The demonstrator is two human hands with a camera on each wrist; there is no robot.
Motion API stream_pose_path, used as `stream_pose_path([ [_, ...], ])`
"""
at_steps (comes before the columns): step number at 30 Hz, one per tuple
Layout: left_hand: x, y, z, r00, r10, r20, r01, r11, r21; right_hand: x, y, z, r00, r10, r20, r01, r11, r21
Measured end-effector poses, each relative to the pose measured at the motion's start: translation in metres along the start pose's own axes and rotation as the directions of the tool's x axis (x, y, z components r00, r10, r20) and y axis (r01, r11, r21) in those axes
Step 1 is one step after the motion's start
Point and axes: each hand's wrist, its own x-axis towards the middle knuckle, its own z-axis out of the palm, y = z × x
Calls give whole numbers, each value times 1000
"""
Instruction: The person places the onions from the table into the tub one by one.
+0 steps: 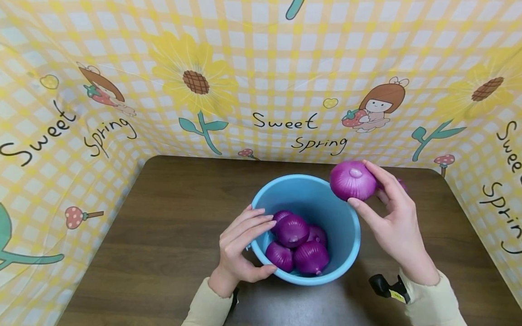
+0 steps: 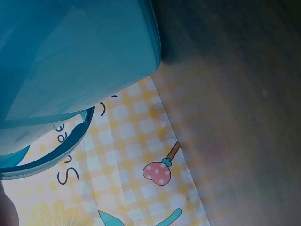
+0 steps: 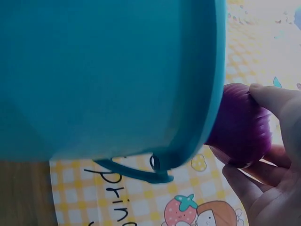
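Observation:
A blue bucket (image 1: 344, 213) stands on the dark wooden table (image 1: 171, 226) with several purple onions (image 1: 297, 244) inside. My left hand (image 1: 242, 246) grips the bucket's near-left rim, thumb outside and fingers over the edge. My right hand (image 1: 389, 213) holds one purple onion (image 1: 352, 181) above the bucket's far-right rim. In the right wrist view the held onion (image 3: 242, 125) shows behind the bucket wall (image 3: 108, 75), with fingertips (image 3: 270, 96) on it. The left wrist view shows only the bucket's side (image 2: 70, 61) and its handle.
A yellow checked cloth backdrop (image 1: 261, 77) with flowers and "Sweet Spring" lettering encloses the table on three sides. Another purple onion (image 1: 401, 183) peeks out behind my right hand. A black wrist camera mount (image 1: 385, 287) sits by my right sleeve.

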Motion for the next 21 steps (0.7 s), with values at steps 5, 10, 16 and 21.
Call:
stream_pose_path([
  [5,0,0,0,1000,0,0,0,1000,1,-2,-4,4,999,-11,42,10,1000,24],
  [10,0,0,0,1000,2,1,-2,1000,2,-4,-4,9,997,6,72,-7,1000,21],
  [16,-1,-1,1,1000,3,2,-3,1000,0,-7,-2,15,996,-22,85,20,1000,16],
  [21,-2,-1,1,1000,-1,4,1,1000,0,-9,-4,19,994,-14,111,12,1000,21],
])
